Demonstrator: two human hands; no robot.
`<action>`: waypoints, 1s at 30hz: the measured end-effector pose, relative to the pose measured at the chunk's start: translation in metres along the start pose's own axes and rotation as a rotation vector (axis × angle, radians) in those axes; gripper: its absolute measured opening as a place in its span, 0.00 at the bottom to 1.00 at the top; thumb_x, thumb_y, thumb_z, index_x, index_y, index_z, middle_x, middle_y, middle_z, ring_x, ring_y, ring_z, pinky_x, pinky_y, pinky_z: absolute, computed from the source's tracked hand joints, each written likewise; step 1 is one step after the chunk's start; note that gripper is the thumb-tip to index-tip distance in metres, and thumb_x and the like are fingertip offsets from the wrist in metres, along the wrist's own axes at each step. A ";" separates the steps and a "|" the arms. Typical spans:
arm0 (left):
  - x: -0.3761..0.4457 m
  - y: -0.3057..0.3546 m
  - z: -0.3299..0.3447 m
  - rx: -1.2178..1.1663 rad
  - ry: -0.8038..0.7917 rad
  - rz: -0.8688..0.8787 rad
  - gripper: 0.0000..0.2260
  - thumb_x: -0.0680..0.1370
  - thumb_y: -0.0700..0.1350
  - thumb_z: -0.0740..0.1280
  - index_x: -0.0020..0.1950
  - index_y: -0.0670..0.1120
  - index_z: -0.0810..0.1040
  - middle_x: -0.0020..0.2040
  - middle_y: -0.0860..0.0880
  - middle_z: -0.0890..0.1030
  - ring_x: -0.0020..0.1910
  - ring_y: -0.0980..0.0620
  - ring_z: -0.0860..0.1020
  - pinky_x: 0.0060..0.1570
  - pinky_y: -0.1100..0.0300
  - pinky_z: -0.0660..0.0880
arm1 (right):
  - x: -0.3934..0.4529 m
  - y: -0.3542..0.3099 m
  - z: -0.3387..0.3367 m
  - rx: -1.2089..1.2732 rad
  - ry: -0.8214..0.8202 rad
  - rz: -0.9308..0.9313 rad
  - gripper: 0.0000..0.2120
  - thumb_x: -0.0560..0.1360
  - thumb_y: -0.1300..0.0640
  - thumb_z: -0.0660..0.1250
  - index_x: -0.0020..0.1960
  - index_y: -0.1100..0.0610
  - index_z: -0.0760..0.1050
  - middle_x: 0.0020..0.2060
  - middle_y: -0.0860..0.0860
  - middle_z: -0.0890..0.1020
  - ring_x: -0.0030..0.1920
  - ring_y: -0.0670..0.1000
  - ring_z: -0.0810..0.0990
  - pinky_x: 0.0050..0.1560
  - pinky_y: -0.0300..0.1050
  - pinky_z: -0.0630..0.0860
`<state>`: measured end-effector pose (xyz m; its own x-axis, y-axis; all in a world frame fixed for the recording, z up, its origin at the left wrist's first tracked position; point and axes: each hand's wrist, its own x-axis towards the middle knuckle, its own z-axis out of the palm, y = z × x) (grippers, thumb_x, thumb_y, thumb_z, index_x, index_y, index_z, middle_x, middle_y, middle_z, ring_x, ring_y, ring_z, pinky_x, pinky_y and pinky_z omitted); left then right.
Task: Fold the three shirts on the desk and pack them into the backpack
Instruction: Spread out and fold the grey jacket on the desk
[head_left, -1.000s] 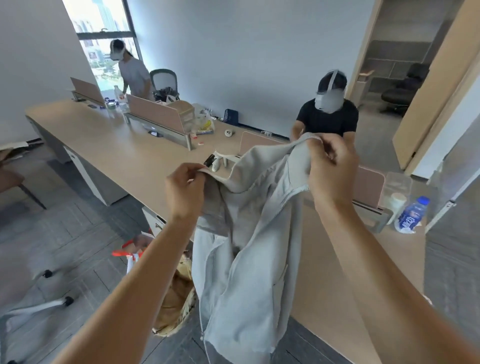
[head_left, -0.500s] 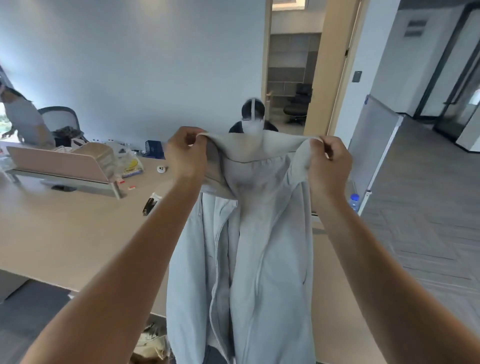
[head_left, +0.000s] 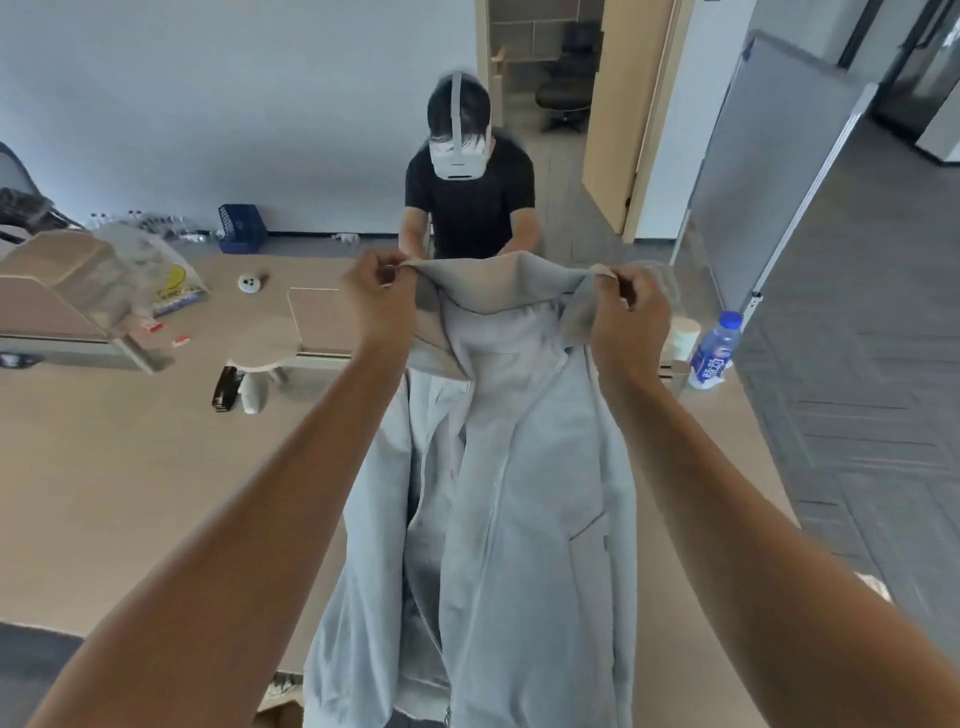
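The left hand (head_left: 378, 296) and the right hand (head_left: 626, 312) each pinched a top corner of a light grey zip-up shirt (head_left: 498, 493), fingers curled round the cloth at the collar, holding it up in the air over the near edge of the bench (head_left: 130, 467). The garment hung down between the two forearms, its zipper running down the front. Across the bench sat a person in a black shirt (head_left: 470, 202) wearing a white headset. A water bottle (head_left: 714, 351) stood at the bench's right end, and a black stapler (head_left: 224, 388) lay to the left.
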<state>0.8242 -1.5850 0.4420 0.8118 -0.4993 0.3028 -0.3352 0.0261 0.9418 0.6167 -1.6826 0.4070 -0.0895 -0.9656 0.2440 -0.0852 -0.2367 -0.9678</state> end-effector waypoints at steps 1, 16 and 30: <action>0.005 -0.019 0.013 0.020 -0.029 -0.050 0.07 0.78 0.38 0.69 0.45 0.50 0.80 0.39 0.55 0.81 0.38 0.61 0.78 0.40 0.67 0.73 | 0.007 0.018 0.008 -0.015 -0.005 0.032 0.07 0.83 0.55 0.67 0.54 0.58 0.81 0.42 0.42 0.80 0.42 0.34 0.77 0.43 0.25 0.70; -0.004 -0.266 0.116 0.330 -0.577 -0.446 0.23 0.76 0.56 0.69 0.71 0.52 0.76 0.52 0.62 0.80 0.57 0.54 0.79 0.64 0.59 0.73 | -0.023 0.240 0.071 -0.402 -0.288 0.452 0.20 0.84 0.50 0.64 0.75 0.54 0.73 0.70 0.49 0.79 0.70 0.49 0.77 0.69 0.42 0.69; -0.074 -0.399 0.129 0.789 -1.066 0.152 0.30 0.80 0.52 0.65 0.82 0.52 0.61 0.84 0.49 0.55 0.84 0.48 0.49 0.81 0.47 0.44 | -0.086 0.383 0.057 -1.134 -0.623 0.178 0.32 0.86 0.47 0.57 0.85 0.55 0.52 0.85 0.55 0.49 0.85 0.55 0.45 0.82 0.53 0.39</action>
<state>0.8361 -1.6699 0.0254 0.0954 -0.9740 -0.2056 -0.8670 -0.1828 0.4635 0.6483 -1.6967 0.0116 0.2595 -0.9339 -0.2461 -0.9316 -0.1748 -0.3188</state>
